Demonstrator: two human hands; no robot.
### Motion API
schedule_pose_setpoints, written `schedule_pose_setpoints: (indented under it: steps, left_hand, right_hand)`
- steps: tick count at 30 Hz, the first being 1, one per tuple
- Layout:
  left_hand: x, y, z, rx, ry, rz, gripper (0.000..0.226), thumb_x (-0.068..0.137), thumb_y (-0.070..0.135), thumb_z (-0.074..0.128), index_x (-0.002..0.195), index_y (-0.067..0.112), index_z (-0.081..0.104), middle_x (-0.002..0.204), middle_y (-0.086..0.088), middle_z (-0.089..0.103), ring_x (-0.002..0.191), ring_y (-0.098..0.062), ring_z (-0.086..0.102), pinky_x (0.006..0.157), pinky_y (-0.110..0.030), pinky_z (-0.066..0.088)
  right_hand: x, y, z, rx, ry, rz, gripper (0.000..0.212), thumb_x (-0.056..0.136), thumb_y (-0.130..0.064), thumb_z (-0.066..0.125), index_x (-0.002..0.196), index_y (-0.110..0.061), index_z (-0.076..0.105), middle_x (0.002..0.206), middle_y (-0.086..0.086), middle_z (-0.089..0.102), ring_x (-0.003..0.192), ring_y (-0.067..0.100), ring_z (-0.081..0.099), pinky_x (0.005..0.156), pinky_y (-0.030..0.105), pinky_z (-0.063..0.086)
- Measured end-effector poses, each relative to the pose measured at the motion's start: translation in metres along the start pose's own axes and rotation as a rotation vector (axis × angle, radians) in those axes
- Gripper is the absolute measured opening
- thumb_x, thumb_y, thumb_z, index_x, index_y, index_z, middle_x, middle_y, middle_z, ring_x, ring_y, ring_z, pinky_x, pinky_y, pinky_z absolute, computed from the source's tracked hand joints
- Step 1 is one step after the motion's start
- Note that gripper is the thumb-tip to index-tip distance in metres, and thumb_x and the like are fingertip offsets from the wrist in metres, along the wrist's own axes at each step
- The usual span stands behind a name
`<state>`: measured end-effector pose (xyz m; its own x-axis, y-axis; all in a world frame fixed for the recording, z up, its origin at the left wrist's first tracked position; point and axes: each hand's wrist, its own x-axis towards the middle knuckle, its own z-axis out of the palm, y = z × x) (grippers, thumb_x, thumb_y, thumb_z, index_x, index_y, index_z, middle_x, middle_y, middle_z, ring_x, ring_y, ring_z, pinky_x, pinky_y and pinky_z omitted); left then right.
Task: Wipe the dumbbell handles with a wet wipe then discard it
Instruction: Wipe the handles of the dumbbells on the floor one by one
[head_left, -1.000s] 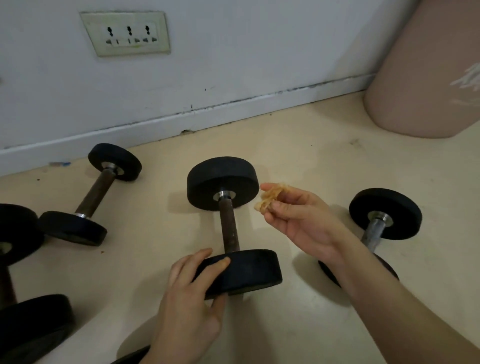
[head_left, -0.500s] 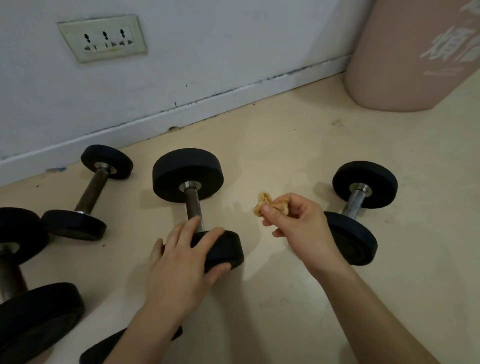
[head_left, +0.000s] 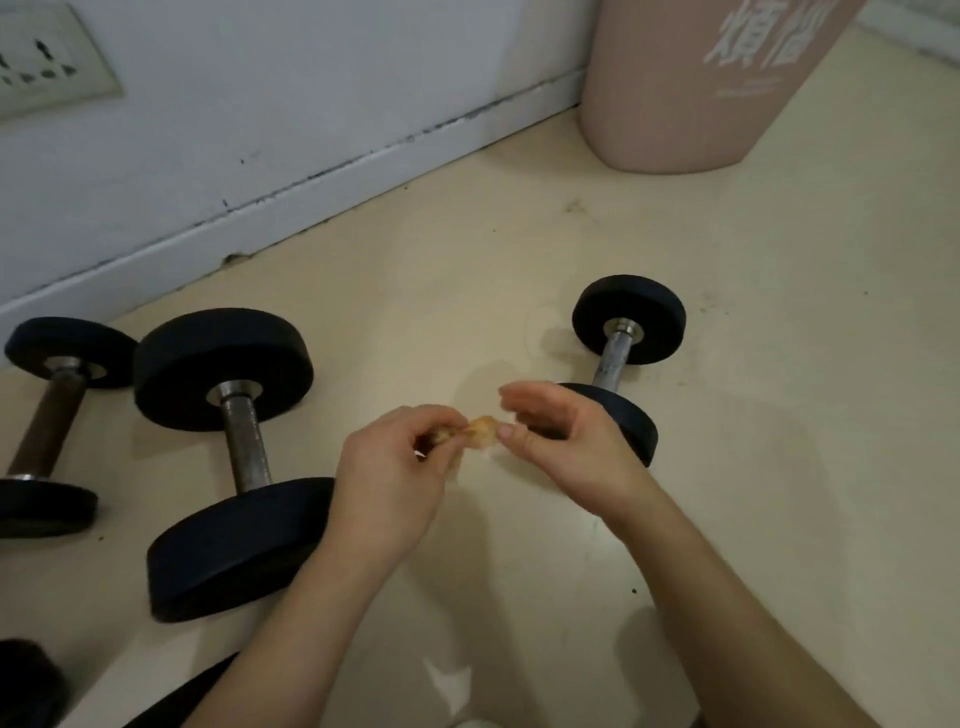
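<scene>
A crumpled, rust-stained wet wipe (head_left: 480, 435) is stretched between my two hands above the floor. My left hand (head_left: 395, 473) pinches its left end and my right hand (head_left: 563, 441) pinches its right end. A large black dumbbell (head_left: 228, 457) with a rusty steel handle lies just left of my left hand. A smaller dumbbell (head_left: 621, 358) with a shiny handle lies behind my right hand, its near disc partly hidden by that hand. Another small dumbbell (head_left: 49, 415) with a brown handle lies at the far left.
A pink bin (head_left: 691, 98) with white lettering stands at the back right against the wall. A white skirting board (head_left: 322, 182) runs along the back. A wall socket (head_left: 47, 62) is at the top left. More black discs (head_left: 31, 680) show at the bottom left.
My left hand let go of the large dumbbell's near disc and came over to the wipe, which both hands now pinch. The view has swung right and down.
</scene>
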<state>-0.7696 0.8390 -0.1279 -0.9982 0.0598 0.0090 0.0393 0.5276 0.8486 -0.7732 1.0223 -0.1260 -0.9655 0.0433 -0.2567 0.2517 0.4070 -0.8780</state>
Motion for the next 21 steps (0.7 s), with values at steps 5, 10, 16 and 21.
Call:
schedule_pose_setpoints:
  steps: [5,10,16,21]
  left_hand:
    - [-0.014,-0.067,-0.031,0.639,-0.204,0.161,0.008,0.083,0.022,0.071,0.088,0.028,0.071,0.084,0.011,0.067,0.077,-0.013,0.059,0.065,-0.031,0.048]
    - [-0.022,-0.082,-0.045,0.973,-0.294,0.178,0.017,0.069,0.020,0.079,0.071,0.029,0.066,0.066,0.011,0.060,0.058,-0.012,0.054,0.057,-0.028,0.039]
    - [-0.033,-0.081,-0.069,0.963,-0.200,0.053,0.025,0.068,0.025,0.079,0.089,0.032,0.068,0.077,0.012,0.063,0.068,-0.011,0.058,0.066,-0.032,0.050]
    - [-0.043,-0.084,-0.089,0.879,-0.073,-0.011,0.020,0.078,0.026,0.072,0.098,0.027,0.069,0.086,0.008,0.066,0.073,-0.012,0.057,0.062,-0.032,0.045]
  right_hand:
    - [0.039,0.059,-0.037,-0.920,0.245,0.214,0.056,0.078,-0.039,0.069,0.125,-0.022,0.044,0.110,0.005,0.059,0.098,0.028,0.057,0.079,0.041,0.046]
    - [0.065,0.053,-0.021,-0.989,0.213,0.003,0.032,0.076,-0.033,0.070,0.097,-0.021,0.051,0.090,0.004,0.063,0.081,0.026,0.061,0.070,0.036,0.047]
    - [0.070,0.024,-0.007,-1.124,-0.021,-0.101,0.021,0.078,-0.030,0.063,0.089,-0.020,0.048,0.086,0.004,0.063,0.074,0.023,0.058,0.068,0.034,0.049]
    - [0.008,0.020,0.035,-1.096,-0.154,-0.266,0.018,0.079,-0.029,0.061,0.090,-0.019,0.051,0.085,0.003,0.059,0.075,0.023,0.052,0.073,0.033,0.036]
